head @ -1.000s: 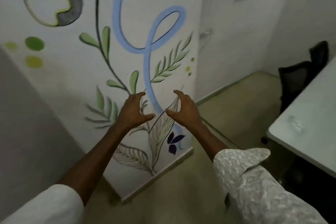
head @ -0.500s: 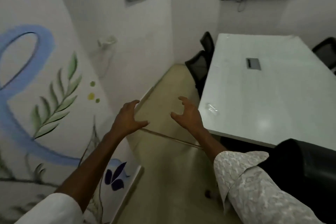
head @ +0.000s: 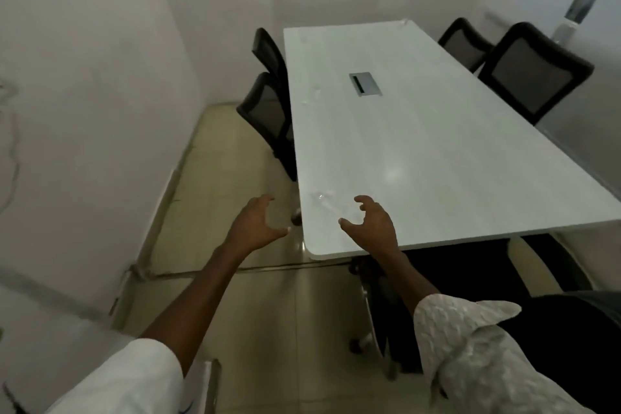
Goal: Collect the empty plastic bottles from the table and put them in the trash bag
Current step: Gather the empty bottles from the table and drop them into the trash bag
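Between both hands, just beyond fingertips: clear bottle (head: 323, 200) lying on table (head: 437, 158) near corner. Left hand (head: 252, 227), right hand (head: 371, 223) spread, curled, nothing held. Bottle best clasped mid-body, lightly; crushing, rolling off edge to be avoided. Second bottle (head: 311, 97) farther off; trash bag unseen.

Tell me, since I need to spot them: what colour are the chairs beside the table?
Black, with grey mesh backs; the chairs show best in the head view.

clear crushed bottles lie on the white table (head: 437, 158): near corner (head: 322, 197), mid-left edge (head: 312, 97).
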